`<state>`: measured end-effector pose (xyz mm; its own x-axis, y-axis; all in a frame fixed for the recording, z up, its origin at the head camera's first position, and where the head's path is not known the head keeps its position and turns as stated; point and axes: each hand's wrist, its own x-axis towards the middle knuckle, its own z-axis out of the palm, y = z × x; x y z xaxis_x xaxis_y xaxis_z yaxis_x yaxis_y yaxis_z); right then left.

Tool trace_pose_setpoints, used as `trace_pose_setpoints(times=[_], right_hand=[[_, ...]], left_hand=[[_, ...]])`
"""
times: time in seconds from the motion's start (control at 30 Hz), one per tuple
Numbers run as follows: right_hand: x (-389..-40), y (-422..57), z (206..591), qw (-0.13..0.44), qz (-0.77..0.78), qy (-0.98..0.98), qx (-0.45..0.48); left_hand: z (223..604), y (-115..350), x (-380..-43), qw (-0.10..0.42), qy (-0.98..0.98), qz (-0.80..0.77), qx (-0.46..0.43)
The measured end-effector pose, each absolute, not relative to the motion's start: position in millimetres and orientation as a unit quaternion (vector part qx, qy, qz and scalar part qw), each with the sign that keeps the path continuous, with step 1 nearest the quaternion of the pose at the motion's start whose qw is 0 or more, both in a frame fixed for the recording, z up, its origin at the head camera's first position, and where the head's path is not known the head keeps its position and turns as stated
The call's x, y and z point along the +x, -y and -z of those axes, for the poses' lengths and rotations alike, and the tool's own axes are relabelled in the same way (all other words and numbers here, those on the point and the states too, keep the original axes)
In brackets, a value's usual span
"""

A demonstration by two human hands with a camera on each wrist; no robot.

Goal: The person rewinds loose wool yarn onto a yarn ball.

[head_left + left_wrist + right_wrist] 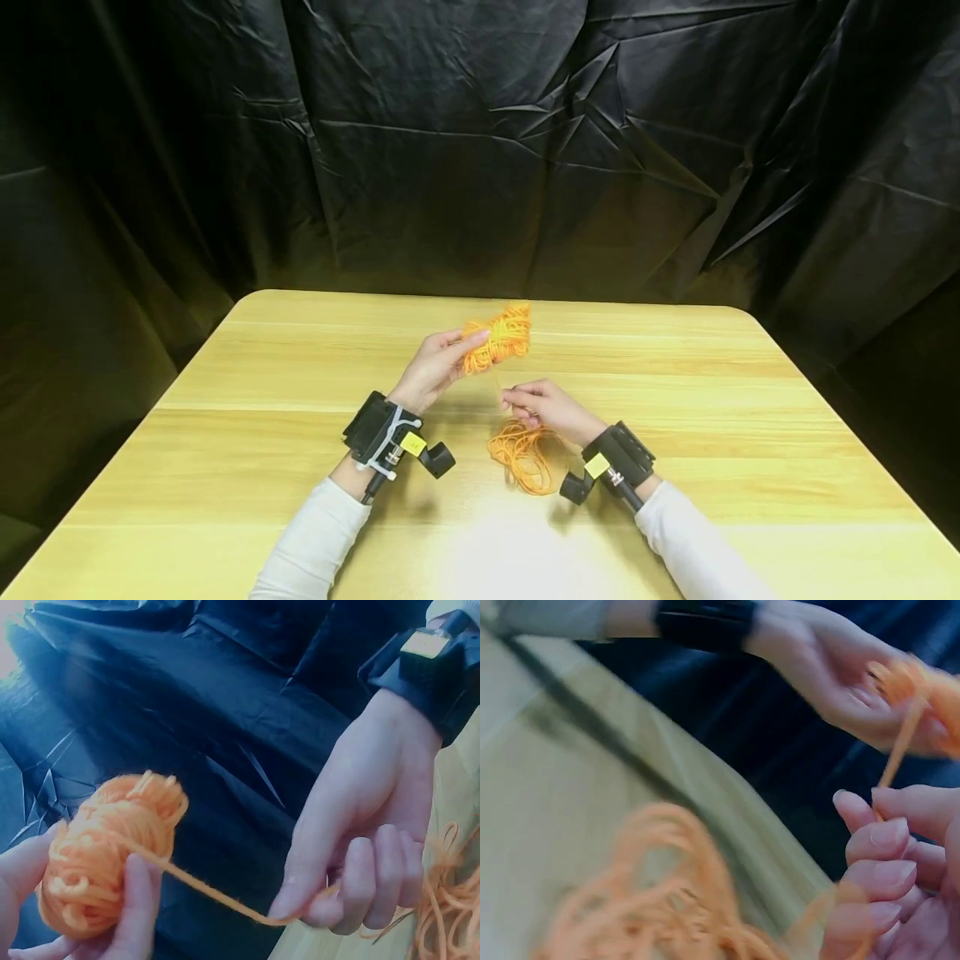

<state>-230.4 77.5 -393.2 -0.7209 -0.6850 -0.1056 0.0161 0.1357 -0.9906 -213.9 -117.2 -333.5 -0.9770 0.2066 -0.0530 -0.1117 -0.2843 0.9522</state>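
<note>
My left hand (435, 367) grips a wound skein of orange yarn (504, 337) above the table, thumb on its near side. One strand (217, 894) runs from the skein, fairly taut, to my right hand (551, 408), which pinches it between thumb and forefinger. In the right wrist view that strand (901, 746) rises from the pinching fingertips to the skein. A loose pile of orange yarn loops (525, 458) lies on the table just below my right hand; in the right wrist view the pile (667, 900) is blurred.
The wooden table (225, 467) has rounded far corners. A black sheet (450, 183) hangs behind it. Each wrist wears a black strap with a small camera, the left (437, 458) and right (576, 487) cameras standing out over the tabletop.
</note>
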Motion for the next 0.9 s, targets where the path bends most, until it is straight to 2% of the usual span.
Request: trace_pose_setpoints(times=[0.17,0.3,0.4,0.53,0.9], right_hand=[[-244,-86,390,0.324,0.691,-0.619,-0.184],[-249,-91,379,0.305,0.738,-0.58,-0.162],[-251,-91,368,0.292,0.734,-0.592,-0.159],[-252,-88,353,0.267,0.701,-0.643,-0.157],[-237,-83,323,0.097,0.534,-0.815,-0.204]], left_hand=[[335,118,-214,0.151,-0.623,-0.765,0.059],[339,118,-215,0.204,-0.658,-0.716,0.109],[341,118,-215,0.22,-0.68,-0.688,0.125],[341,117,-214,0.215,-0.702,-0.669,0.114],[342,118,-212,0.166,-0.753,-0.634,0.069]])
